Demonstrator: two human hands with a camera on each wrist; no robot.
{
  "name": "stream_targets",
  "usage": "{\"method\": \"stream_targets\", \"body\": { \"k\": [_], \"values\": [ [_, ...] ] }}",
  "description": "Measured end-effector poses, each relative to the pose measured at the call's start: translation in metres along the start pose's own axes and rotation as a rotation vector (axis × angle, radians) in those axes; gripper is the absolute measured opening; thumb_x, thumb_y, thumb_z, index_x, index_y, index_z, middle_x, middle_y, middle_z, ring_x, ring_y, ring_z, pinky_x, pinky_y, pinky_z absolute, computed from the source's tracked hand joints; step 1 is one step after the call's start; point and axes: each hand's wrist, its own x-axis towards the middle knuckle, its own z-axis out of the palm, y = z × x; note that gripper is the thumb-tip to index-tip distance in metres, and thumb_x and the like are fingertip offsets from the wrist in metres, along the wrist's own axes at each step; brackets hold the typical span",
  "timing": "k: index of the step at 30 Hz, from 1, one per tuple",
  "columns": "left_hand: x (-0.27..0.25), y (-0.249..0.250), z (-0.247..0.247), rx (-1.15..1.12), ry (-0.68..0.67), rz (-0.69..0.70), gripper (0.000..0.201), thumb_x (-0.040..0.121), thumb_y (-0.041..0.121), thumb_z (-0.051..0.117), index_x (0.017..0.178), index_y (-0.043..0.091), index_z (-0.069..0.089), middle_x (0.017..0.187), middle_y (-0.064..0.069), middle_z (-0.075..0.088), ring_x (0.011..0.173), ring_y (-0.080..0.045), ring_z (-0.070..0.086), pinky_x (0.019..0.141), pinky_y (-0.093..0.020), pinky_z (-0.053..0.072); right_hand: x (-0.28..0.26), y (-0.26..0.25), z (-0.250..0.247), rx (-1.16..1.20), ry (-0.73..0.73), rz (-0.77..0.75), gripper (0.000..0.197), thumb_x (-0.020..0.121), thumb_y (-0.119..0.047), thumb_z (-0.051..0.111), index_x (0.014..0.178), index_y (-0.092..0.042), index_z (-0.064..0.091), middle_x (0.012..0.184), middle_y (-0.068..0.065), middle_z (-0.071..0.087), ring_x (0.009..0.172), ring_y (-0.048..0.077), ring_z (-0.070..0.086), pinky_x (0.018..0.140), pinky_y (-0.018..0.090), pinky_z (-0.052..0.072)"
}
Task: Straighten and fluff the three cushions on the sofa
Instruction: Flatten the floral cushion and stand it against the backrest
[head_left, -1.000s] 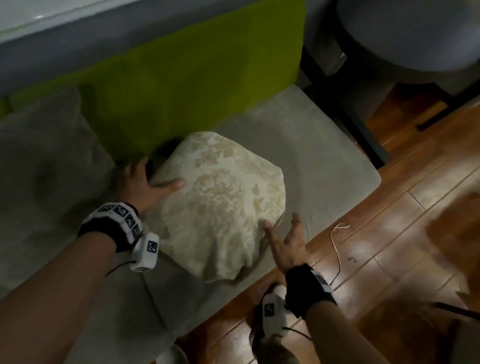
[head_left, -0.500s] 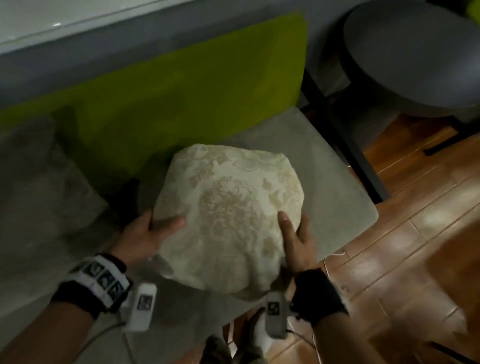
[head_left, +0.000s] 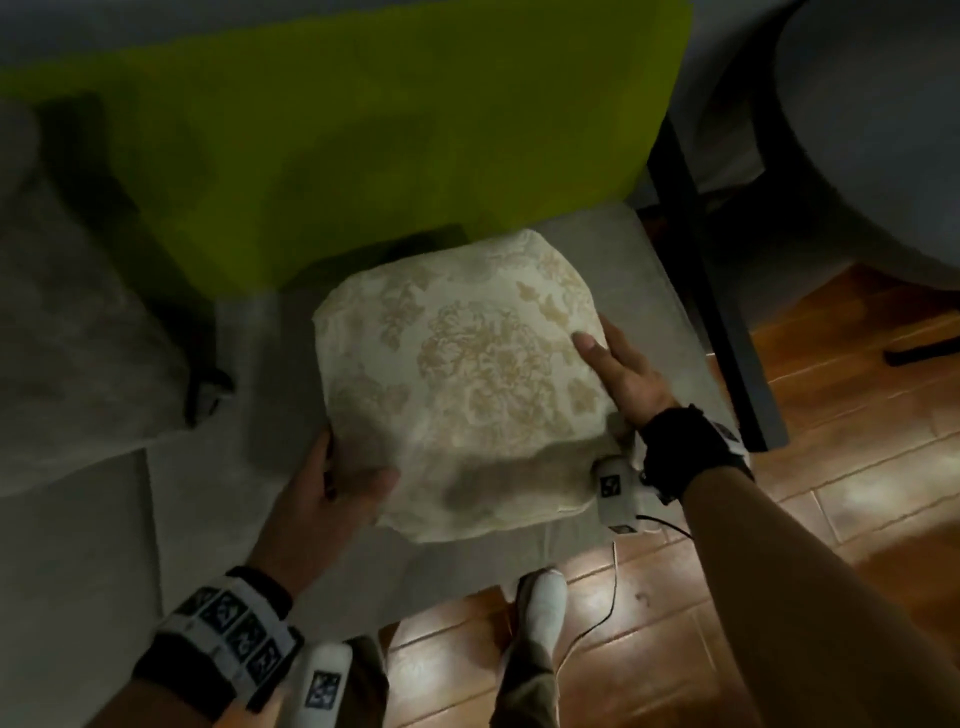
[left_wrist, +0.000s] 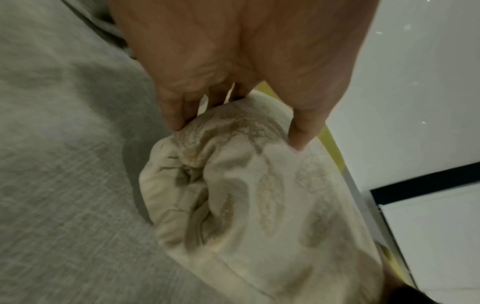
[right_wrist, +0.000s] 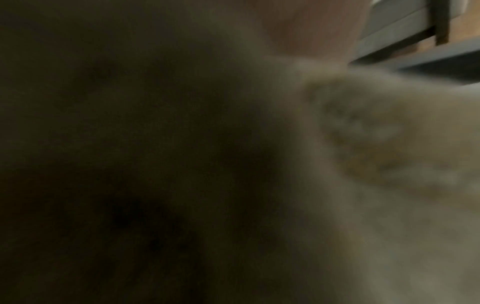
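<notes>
Two bare hands hold one cream cushion (head_left: 457, 379) with a faded gold floral pattern between them, on the grey seat (head_left: 218, 519) of a sofa, in front of its lime-green backrest (head_left: 363, 130). The left hand (head_left: 332, 499) clasps the cushion's near left corner: the thumb lies on the top face and the fingers (left_wrist: 172, 115) curl down around the bunched, wrinkled edge, as the left wrist view shows. The right hand (head_left: 623, 374) rests on the cushion's right edge, thumb on top and fingers spread straight along the side, pressing inward rather than closing around it. The right wrist view is dark and blurred and shows only cushion fabric. A second, grey cushion (head_left: 67, 322) leans at the far left of the sofa. Below the seat edge lie a wooden floor (head_left: 779, 519), a thin cable (head_left: 608, 618) and the person's white shoe (head_left: 543, 603).
</notes>
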Motion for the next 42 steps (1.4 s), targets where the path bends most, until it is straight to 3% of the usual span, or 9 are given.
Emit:
{"method": "stream_targets", "body": {
  "k": [4,9,12,16,20,23,31,35,42],
  "values": [
    [0.003,-0.009,0.016,0.004,0.075,-0.009,0.077,0.080,0.043,0.080,0.146,0.042,0.041,0.141,0.013,0.053,0.120,-0.010,0.058,0.101,-0.039,0.050,0.017,0.030,-0.005,-0.037,-0.083,-0.017,0.068,0.093,-0.067,0.054,0.153,-0.045,0.034,0.144,-0.012,0.055,0.121,0.011,0.057,0.099,0.022,0.043],
    [-0.008,-0.025,0.025,-0.057,0.256,-0.040,0.044,0.089,0.057,0.062,0.130,0.041,0.057,0.132,0.009,0.061,0.115,-0.014,0.063,0.099,-0.042,0.051,0.009,0.053,-0.037,-0.162,-0.096,-0.081,0.073,0.085,-0.081,0.052,0.145,-0.040,0.046,0.141,-0.008,0.059,0.124,0.015,0.058,0.109,0.046,0.047],
    [-0.023,-0.041,0.034,-0.232,0.485,-0.093,0.010,0.098,0.025,0.060,0.105,0.031,0.065,0.118,-0.008,0.066,0.112,-0.029,0.065,0.100,-0.049,0.052,-0.027,0.077,-0.056,-0.318,0.067,-0.287,0.060,0.091,-0.062,0.062,0.137,-0.025,0.053,0.133,-0.001,0.060,0.116,0.017,0.059,0.092,0.036,0.053],
    [-0.042,-0.068,0.054,-0.309,0.509,-0.236,0.022,0.086,0.004,0.070,0.085,0.025,0.066,0.097,-0.009,0.069,0.107,-0.037,0.067,0.094,-0.043,0.055,-0.071,0.115,-0.060,-0.389,0.085,-0.617,0.032,0.096,-0.049,0.058,0.110,-0.020,0.060,0.105,-0.001,0.062,0.087,0.015,0.062,0.074,0.016,0.048],
    [-0.050,-0.078,0.080,-0.211,0.433,-0.260,0.013,0.084,0.017,0.074,0.092,0.028,0.071,0.098,0.000,0.074,0.098,-0.025,0.070,0.096,-0.048,0.055,-0.076,0.147,-0.045,-0.354,0.003,-0.517,0.016,0.094,-0.034,0.061,0.104,-0.024,0.069,0.104,-0.001,0.067,0.093,0.019,0.068,0.079,0.038,0.061],
    [-0.046,-0.074,0.096,-0.247,0.411,-0.265,0.019,0.084,0.019,0.071,0.099,0.029,0.073,0.099,0.003,0.076,0.101,-0.022,0.070,0.098,-0.046,0.055,-0.072,0.147,-0.032,-0.273,0.044,-0.351,0.017,0.094,-0.025,0.070,0.095,-0.041,0.068,0.103,-0.004,0.071,0.094,0.015,0.072,0.080,0.022,0.058],
    [-0.026,-0.057,0.100,-0.237,0.338,-0.280,0.025,0.096,0.013,0.052,0.115,0.020,0.067,0.102,-0.008,0.074,0.090,-0.025,0.072,0.076,-0.035,0.060,-0.059,0.139,-0.008,-0.413,0.163,-0.232,0.041,0.077,-0.034,0.086,0.112,-0.020,0.070,0.099,-0.005,0.069,0.082,0.011,0.068,0.074,0.022,0.051],
    [-0.016,-0.056,0.094,-0.043,0.221,-0.269,0.034,0.092,0.005,0.061,0.120,0.022,0.055,0.097,0.005,0.064,0.084,-0.014,0.066,0.060,-0.021,0.054,-0.055,0.129,-0.004,-0.524,0.222,-0.241,0.014,0.083,-0.017,0.077,0.093,-0.011,0.070,0.083,-0.001,0.063,0.076,0.024,0.063,0.067,0.024,0.039],
    [-0.006,-0.075,0.080,0.037,0.268,-0.292,0.056,0.059,0.050,0.057,0.110,0.028,0.060,0.104,-0.010,0.070,0.100,-0.038,0.066,0.091,-0.056,0.055,-0.062,0.118,-0.034,-0.540,0.168,-0.502,0.018,0.079,-0.006,0.079,0.088,-0.013,0.065,0.083,0.002,0.063,0.065,0.014,0.055,0.059,0.009,0.037]
  ]
}}
